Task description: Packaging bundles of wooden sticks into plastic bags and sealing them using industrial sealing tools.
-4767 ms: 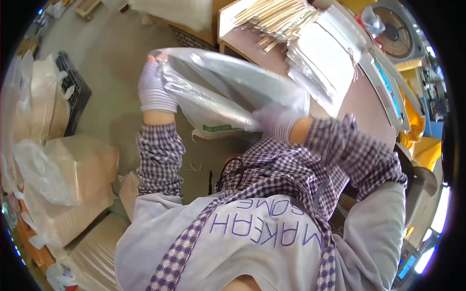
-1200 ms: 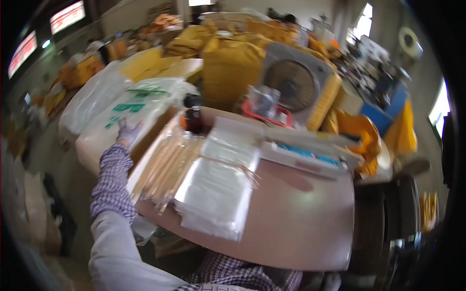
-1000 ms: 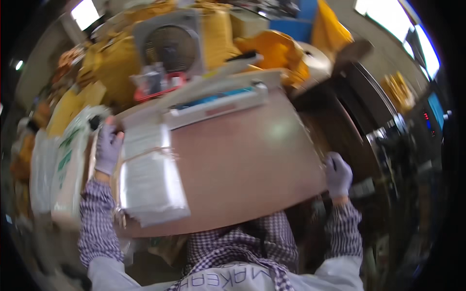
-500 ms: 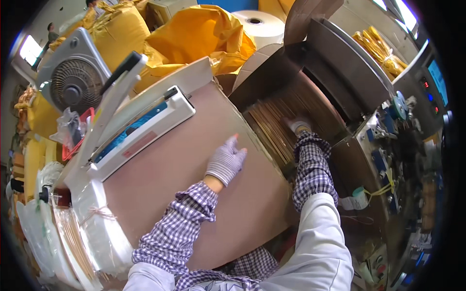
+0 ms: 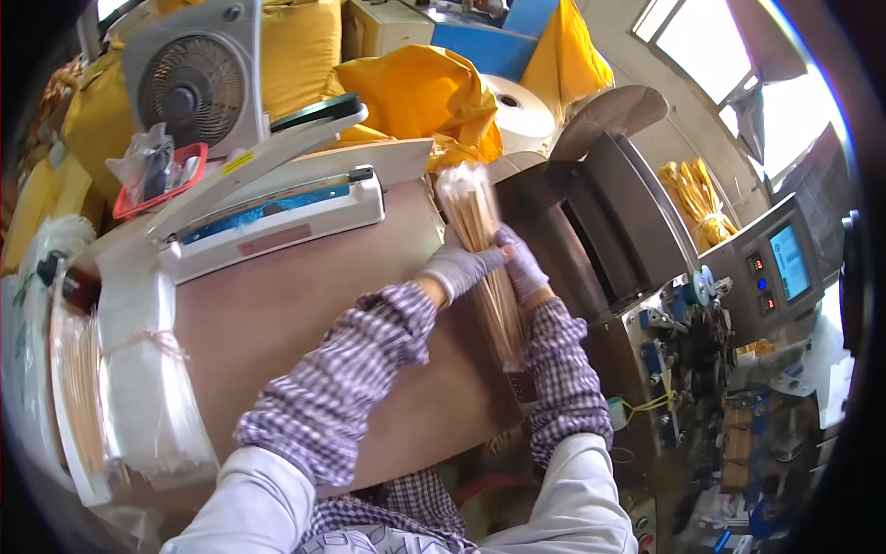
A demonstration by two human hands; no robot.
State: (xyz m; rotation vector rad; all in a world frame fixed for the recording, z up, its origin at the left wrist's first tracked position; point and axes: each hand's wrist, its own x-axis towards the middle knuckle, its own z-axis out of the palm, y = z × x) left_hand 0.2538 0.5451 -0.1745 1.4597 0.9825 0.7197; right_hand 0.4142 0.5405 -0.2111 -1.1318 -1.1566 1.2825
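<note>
A long clear plastic bag full of thin wooden sticks (image 5: 499, 323) is held slantwise over the right edge of the brown tabletop (image 5: 305, 323). My left hand (image 5: 459, 269), in a striped glove with bare fingertips, grips the pack from its left side near the middle. From the right, my right hand (image 5: 523, 266), gloved too, closes on the same pack, and the two hands nearly meet across it. The far end of the bag looks crinkled and blurred. Beyond the pack on the left lies a white bag sealer (image 5: 277, 231) with its arm raised.
A dark metal bin (image 5: 591, 245) and a machine with a control screen (image 5: 789, 263) stand at right. Clear plastic bags (image 5: 148, 369) lie tied at the left edge, near a red basket (image 5: 189, 171) and a grey fan (image 5: 191, 88). Yellow sacks (image 5: 415, 92) fill the back.
My right hand has come out of the bin, where it was among sticks. My left hand, empty over the table before, now grips the stick pack with it. The view has shifted.
</note>
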